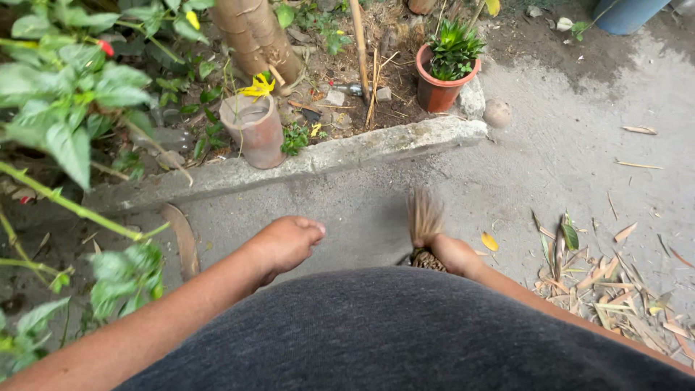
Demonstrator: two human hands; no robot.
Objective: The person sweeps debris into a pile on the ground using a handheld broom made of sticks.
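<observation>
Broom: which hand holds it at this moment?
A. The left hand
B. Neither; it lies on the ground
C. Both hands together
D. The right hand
D: the right hand grips the broom at its bound end, bristles pointing away, while the left hand hangs empty, fingers curled.

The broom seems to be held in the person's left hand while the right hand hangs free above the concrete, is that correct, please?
Not quite: the hands are swapped. The head view shows the broom gripped by its woven handle in the right hand, bristles blurred over the concrete ground. It is the left hand that hangs free, holding nothing, fingers loosely curled.
</observation>
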